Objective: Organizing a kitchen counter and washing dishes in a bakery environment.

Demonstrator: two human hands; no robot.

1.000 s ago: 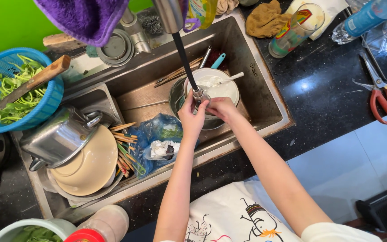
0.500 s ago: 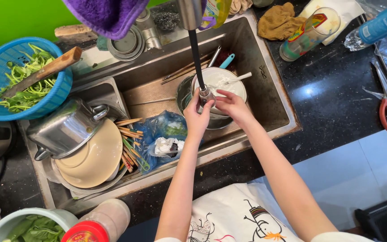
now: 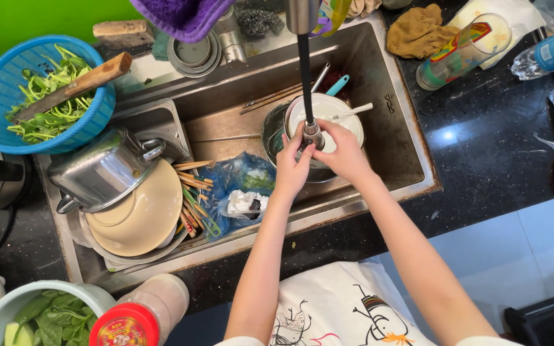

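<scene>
The faucet, a thin dark spout with a steel nozzle at its tip, runs straight down the upper middle of the frame over the sink. Both hands meet at that nozzle: the left hand comes up from below with its fingers against the tip, and the right hand curls round it from the right. Just beneath them sits a white bowl inside a steel pot, upright, with a pale spoon lying across its rim.
</scene>
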